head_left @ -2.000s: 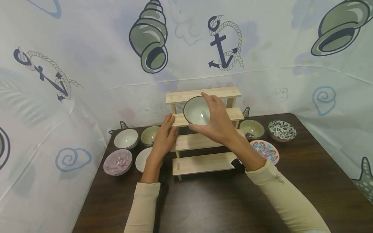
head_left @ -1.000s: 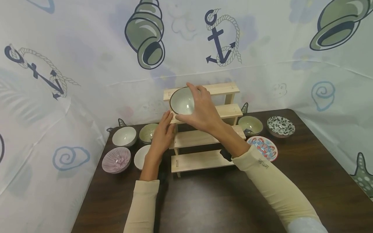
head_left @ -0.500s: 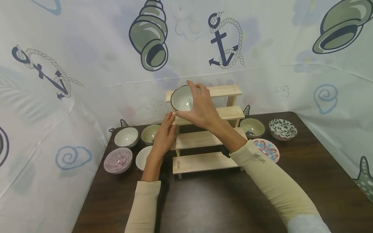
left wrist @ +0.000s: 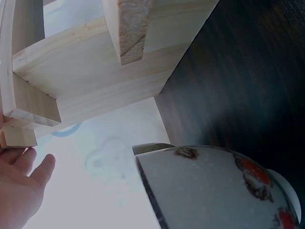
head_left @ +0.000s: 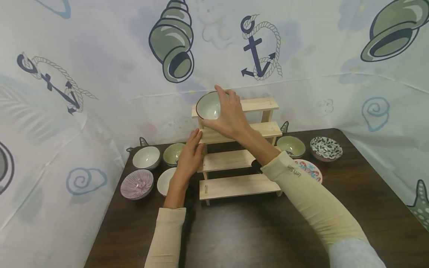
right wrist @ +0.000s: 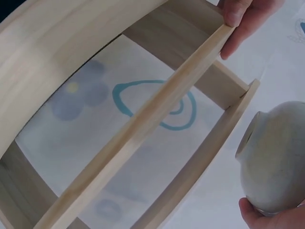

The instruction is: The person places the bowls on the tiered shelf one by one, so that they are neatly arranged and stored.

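In the head view my right hand [head_left: 231, 115] holds a small pale bowl [head_left: 207, 106] with a thin brown rim, thumb below and fingers over the top. The bowl is tipped, its inside facing me, overlapping the left end of the wooden stepped stand's [head_left: 231, 187] top shelf. Seen from the right wrist, the bowl [right wrist: 279, 157] shows its pale outside and foot ring, apart from the shelf boards. My left hand [head_left: 190, 158] grips the left end of the second shelf from the top; the right wrist view shows its fingertips [right wrist: 233, 16] on the board's edge.
Left of the stand stand a white bowl [head_left: 146, 158], a green bowl [head_left: 171, 153], a purple-streaked bowl [head_left: 136, 184] and another white bowl [head_left: 164, 181]. On the right are a green bowl [head_left: 291, 147], a black-leaf bowl [head_left: 326, 148] and a red-blue patterned dish [head_left: 310, 169], partly behind my sleeve.
My right hand has carried the pale bowl left and upward, from in front of the second shelf to the top shelf's left end. My left hand has stayed at the stand.
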Tool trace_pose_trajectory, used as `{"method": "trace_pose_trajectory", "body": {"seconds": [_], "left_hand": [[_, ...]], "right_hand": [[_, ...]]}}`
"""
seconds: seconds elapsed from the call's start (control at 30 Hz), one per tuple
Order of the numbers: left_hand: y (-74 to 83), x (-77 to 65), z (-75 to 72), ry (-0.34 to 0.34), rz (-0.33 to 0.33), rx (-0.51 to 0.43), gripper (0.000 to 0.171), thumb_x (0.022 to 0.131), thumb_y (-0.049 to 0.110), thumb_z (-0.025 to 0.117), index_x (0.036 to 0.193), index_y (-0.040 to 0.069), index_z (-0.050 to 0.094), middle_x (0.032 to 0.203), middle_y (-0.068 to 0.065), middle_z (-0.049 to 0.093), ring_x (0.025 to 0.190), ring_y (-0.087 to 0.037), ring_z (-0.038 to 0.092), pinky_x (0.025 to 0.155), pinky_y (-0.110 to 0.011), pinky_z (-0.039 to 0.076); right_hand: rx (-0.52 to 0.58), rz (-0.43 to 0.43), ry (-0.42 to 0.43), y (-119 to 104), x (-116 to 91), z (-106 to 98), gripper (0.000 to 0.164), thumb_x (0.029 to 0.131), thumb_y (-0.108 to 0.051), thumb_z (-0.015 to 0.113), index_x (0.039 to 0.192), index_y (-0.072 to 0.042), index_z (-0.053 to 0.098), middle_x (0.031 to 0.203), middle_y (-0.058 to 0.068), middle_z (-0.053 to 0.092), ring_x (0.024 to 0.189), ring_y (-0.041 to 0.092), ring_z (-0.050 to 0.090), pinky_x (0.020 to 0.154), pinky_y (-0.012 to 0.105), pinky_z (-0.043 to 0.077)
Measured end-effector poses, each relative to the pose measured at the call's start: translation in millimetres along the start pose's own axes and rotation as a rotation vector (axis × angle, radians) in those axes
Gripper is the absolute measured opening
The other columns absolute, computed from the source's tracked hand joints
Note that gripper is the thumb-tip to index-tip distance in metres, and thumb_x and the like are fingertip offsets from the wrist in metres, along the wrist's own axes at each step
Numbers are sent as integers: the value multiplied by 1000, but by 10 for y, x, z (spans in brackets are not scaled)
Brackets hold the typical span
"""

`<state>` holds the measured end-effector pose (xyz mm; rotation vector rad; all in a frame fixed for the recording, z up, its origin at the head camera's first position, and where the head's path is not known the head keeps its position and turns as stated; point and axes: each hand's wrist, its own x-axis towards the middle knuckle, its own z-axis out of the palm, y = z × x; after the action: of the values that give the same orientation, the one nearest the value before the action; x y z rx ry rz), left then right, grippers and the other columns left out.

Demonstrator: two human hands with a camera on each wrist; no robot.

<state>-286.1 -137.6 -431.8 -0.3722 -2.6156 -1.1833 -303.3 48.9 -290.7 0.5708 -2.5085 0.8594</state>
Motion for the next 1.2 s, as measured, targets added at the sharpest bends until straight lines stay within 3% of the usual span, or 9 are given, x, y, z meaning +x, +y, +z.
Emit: {"method": "trace_pose_trajectory", "body": {"seconds": [0.6,1.2], "left_hand": [[-10,-18,21,-1,12,4,53,111,26,47,161,11,38,172,-4,26,162,-22,17,130,-50,22],[18,-15,1,4,16,15,52,111,23,46,160,9,37,172,-5,27,162,-23,17,130,-48,21]], "right_hand": [[-69,61,-30,73,276,40,107,75,-47,79,162,-10,27,152,26,39,137,39,42,114,49,43],[-121,151,-100,170,575,37,107,84,-57,71,165,-12,17,159,27,32,146,39,35,119,48,40]]}}
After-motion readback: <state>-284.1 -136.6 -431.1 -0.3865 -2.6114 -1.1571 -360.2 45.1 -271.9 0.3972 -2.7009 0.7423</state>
